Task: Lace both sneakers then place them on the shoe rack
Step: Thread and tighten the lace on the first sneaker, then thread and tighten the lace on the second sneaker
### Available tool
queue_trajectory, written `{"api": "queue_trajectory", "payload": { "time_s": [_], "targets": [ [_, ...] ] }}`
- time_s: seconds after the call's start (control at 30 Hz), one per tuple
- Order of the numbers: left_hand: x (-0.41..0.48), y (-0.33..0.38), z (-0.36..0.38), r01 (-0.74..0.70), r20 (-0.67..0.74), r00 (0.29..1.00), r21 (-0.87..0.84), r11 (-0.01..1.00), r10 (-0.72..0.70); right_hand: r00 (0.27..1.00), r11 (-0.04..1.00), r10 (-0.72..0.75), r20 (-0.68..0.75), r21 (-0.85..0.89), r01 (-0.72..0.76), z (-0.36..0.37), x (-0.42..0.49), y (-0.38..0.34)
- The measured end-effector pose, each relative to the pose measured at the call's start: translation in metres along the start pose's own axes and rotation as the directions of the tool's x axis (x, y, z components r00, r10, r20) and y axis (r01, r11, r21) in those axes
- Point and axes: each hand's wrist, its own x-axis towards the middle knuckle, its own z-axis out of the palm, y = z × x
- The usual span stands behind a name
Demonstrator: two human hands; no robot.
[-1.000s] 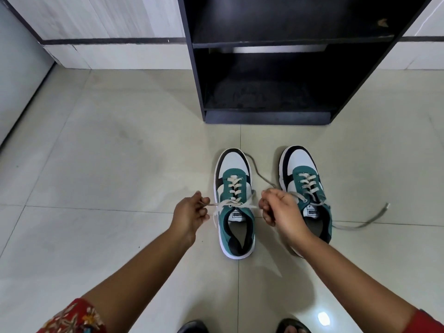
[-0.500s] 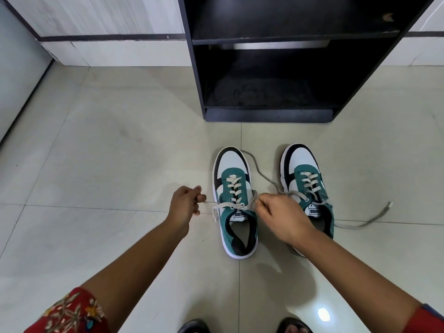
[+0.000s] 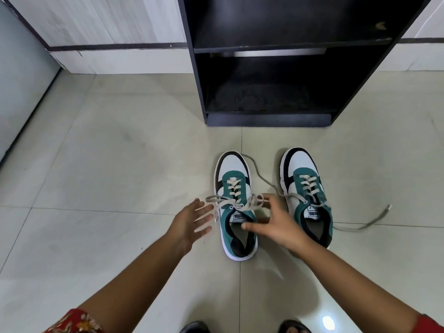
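Note:
Two green, white and black sneakers stand side by side on the floor, toes toward the rack. The left sneaker (image 3: 234,203) has its cream lace tied in a bow (image 3: 236,203) over the tongue. The right sneaker (image 3: 305,191) is laced, but its lace ends (image 3: 360,225) trail loose across the tiles. My left hand (image 3: 192,222) hovers just left of the left sneaker, fingers spread, holding nothing. My right hand (image 3: 276,224) is between the two sneakers, fingers apart, thumb over the left sneaker's opening. The black shoe rack (image 3: 266,118) stands straight ahead.
The rack has a low shelf (image 3: 264,99) and one above (image 3: 288,44), both bare. A white wall with a dark strip (image 3: 108,46) runs behind it and a grey panel (image 3: 19,80) closes off the left. My feet (image 3: 242,329) show at the bottom edge.
Both hands were pinching and pulling the left sneaker's lace ends; they have now let go and spread open, and the bow lies on the shoe.

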Motion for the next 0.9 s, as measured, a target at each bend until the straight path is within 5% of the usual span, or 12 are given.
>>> {"api": "queue_trajectory", "payload": {
  "time_s": [0.27,0.47,0.53,0.6,0.67,0.73,0.9],
  "targets": [
    [-0.021,0.011,0.017,-0.156,0.075,0.987,0.273,0.949,0.141,0.997,0.995,0.072,-0.001,0.075,-0.072,0.027,0.009,-0.005],
    [-0.021,0.022,0.011,-0.104,0.002,0.994,0.355,0.929,0.110,0.996,0.990,0.060,0.067,0.124,-0.068,0.037,0.006,-0.006],
    [-0.016,0.015,0.014,-0.172,-0.115,0.964,0.414,0.894,0.239,0.997,0.985,0.036,0.070,0.167,-0.047,0.026,-0.004,-0.002],
    [-0.013,0.010,0.019,-0.323,-0.176,0.860,0.539,0.778,0.479,0.998,0.991,-0.026,-0.049,0.132,0.032,0.008,-0.016,0.003],
    [-0.015,0.009,0.033,-0.490,-0.054,0.749,0.626,0.607,0.661,0.972,0.983,-0.069,-0.227,0.152,0.105,-0.015,-0.029,0.007],
    [-0.019,0.008,0.055,-0.618,0.159,0.697,0.627,0.474,0.699,0.925,0.966,-0.075,-0.372,0.202,0.159,-0.038,-0.042,0.011],
    [-0.023,0.007,0.111,-0.750,0.622,0.632,0.641,0.162,0.462,0.832,0.990,-0.037,-0.554,0.095,0.107,-0.092,-0.058,0.031]
  ]
}}
